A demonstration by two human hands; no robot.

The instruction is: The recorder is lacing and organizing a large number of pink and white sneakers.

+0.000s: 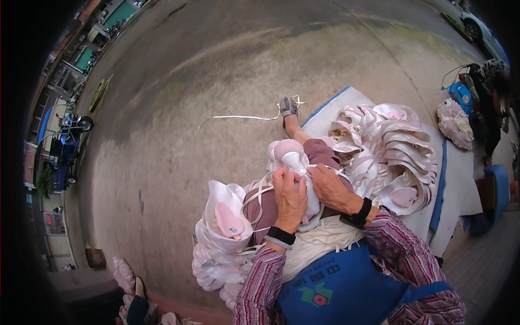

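Observation:
A pink and white shoe upper (288, 149) lies across my lap, its rounded pink toe pointing away from me. My left hand (290, 199) is closed over its left side, fingertips pinched at the lacing area. From the other side my right hand (330, 188) pinches there too, thumb and forefinger close to the left fingertips. A white shoelace (259, 201) loops out beside my left hand, and a strand shows near my right fingers. The exact spot between the fingertips is partly hidden. Under my wrists a bundle of cream laces (319, 244) rests on my blue apron (341, 287).
Stacked pink and white uppers (403, 141) lie at right on a pale sheet (352, 97) with blue edges. More uppers (225, 219) are piled by my left thigh. One loose lace (238, 117) trails on the concrete toward my sandalled foot (288, 106). Another person (490, 108) is at far right.

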